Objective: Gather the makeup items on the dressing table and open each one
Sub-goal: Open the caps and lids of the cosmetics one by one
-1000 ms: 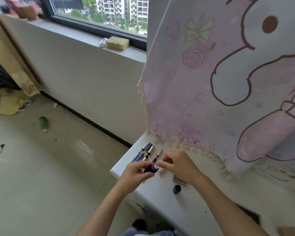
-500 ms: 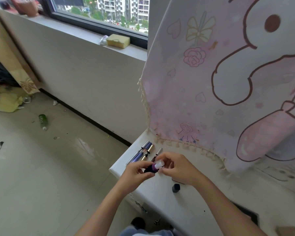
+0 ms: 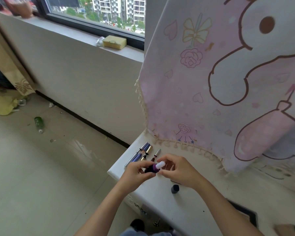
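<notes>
Head view shows both hands meeting over the near left corner of the white dressing table (image 3: 160,203). They hold a small purple tube (image 3: 152,168) between them, a little above the table top. The left hand (image 3: 136,174) grips the dark body of this tube with curled fingers and thumb. The right hand (image 3: 177,171) pinches its white end (image 3: 160,164) between thumb and forefinger. A dark cap (image 3: 175,188) stands on the table just beside the right wrist. Behind the hands, a row of slim tubes (image 3: 138,157) lies near the table edge, blue, gold and dark red, their caps pulled apart from the bodies. A pink cloth (image 3: 203,99) with a cartoon rabbit hangs down to the table behind them. A yellow sponge (image 3: 114,42) lies on the window sill, and a green bottle (image 3: 38,122) lies on the floor
</notes>
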The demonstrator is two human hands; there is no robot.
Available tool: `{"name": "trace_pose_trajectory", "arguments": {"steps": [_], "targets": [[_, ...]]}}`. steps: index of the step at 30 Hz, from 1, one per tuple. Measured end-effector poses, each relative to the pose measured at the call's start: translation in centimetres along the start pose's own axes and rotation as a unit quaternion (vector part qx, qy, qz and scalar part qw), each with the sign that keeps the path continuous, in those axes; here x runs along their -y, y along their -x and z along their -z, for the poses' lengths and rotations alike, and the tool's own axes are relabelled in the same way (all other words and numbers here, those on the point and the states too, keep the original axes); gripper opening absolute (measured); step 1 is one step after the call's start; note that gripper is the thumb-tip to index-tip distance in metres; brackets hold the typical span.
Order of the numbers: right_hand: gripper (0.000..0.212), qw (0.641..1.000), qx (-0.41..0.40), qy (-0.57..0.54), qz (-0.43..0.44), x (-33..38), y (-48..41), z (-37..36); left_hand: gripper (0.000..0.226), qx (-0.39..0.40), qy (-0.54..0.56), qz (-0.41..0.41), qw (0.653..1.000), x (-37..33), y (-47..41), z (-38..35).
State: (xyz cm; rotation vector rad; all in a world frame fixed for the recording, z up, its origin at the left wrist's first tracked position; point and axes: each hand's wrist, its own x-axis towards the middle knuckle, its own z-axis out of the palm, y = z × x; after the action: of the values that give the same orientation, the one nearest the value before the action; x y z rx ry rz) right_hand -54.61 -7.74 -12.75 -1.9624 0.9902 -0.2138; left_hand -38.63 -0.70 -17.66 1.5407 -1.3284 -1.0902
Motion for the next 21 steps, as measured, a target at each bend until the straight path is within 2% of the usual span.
{"name": "trace_pose_trajectory", "arguments": {"steps": [2, 4, 7, 9, 11, 14, 15, 17, 19, 21], "targets": [[0.016, 1.000, -0.013, 0.002, 0.003, -0.1, -0.1, -0.4, 0.028, 0.014, -0.002, 0.008, 1.000, 0.3, -0.1, -0.3], [0.014, 1.000, -0.018, 0.000, -0.003, -0.5, -0.3, -0.8, 0.025, 0.012, -0.005, 0.009, 1.000, 0.8, -0.1, -0.7], [0.010, 0.999, -0.036, 0.025, -0.025, -2.0, -0.8, -1.8, 0.038, -0.027, -0.121, -0.015, 0.992, 3.1, -0.4, -1.7], [0.010, 0.995, -0.067, 0.054, -0.056, -3.4, -1.4, -2.6, 0.045, -0.053, -0.230, 0.001, 0.972, 5.5, -0.3, -2.5], [0.016, 0.989, -0.092, 0.068, -0.094, -4.7, -2.0, -3.4, 0.038, -0.102, -0.323, -0.010, 0.941, 7.5, 0.1, -3.1], [0.007, 0.983, -0.093, 0.090, -0.130, -6.0, -3.0, -4.6, 0.037, -0.147, -0.379, -0.041, 0.913, 9.7, 0.8, -3.4], [0.003, 0.981, -0.091, 0.109, -0.133, -6.3, -3.2, -5.0, 0.040, -0.150, -0.399, -0.041, 0.903, 10.3, 1.0, -3.5], [0.012, 0.978, -0.085, 0.140, -0.128, -6.6, -3.5, -5.7, 0.060, -0.147, -0.419, -0.024, 0.896, 11.1, 1.3, -3.4], [0.017, 0.982, -0.065, 0.126, -0.124, -6.7, -3.9, -6.2, 0.077, -0.141, -0.430, 0.011, 0.892, 11.9, 1.4, -3.4], [0.017, 0.985, -0.052, 0.112, -0.124, -6.7, -4.2, -6.7, 0.082, -0.146, -0.443, 0.036, 0.884, 12.5, 1.4, -3.3]]}}
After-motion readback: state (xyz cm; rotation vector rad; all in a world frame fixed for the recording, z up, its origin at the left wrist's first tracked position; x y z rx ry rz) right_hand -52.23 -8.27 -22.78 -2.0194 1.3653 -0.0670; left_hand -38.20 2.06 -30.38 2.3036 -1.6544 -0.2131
